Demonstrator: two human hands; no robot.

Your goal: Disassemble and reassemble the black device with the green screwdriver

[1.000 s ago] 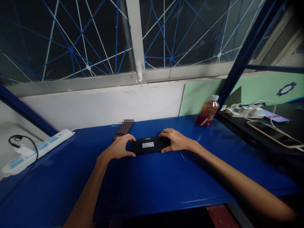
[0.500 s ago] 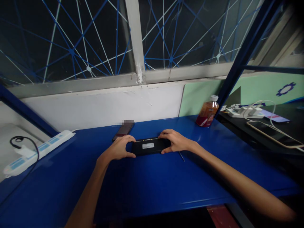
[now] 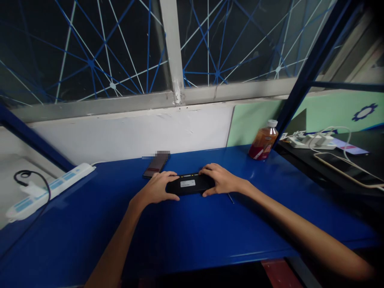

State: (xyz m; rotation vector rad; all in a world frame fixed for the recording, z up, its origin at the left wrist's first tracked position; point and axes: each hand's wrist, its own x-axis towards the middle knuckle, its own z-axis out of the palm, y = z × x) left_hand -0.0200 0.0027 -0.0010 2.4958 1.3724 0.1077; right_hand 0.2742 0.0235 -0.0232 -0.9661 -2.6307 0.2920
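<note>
A flat black rectangular device (image 3: 192, 190) with a white label and small yellow marks along its far edge lies low over the blue table (image 3: 186, 232). Whether it rests on the surface I cannot tell. My left hand (image 3: 159, 188) grips its left end, thumb on the near edge and fingers on the far one. Around the right end my right hand (image 3: 220, 179) is closed in the same way. Just beyond my left hand lies a dark phone (image 3: 157, 163), partly blurred out. A thin dark rod (image 3: 231, 198) pokes out beneath my right wrist.
A white power strip (image 3: 54, 190) with a plugged-in black cable lies at the left. Toward the back right stands a bottle of orange-red drink (image 3: 263, 141). On the black table at far right are a charging phone (image 3: 349, 169) and another power strip (image 3: 313, 141).
My left hand has slid slightly right, farther over the device's left end. My right hand keeps its grip. Yellow marks on the far edge, unseen a second ago, now show.
</note>
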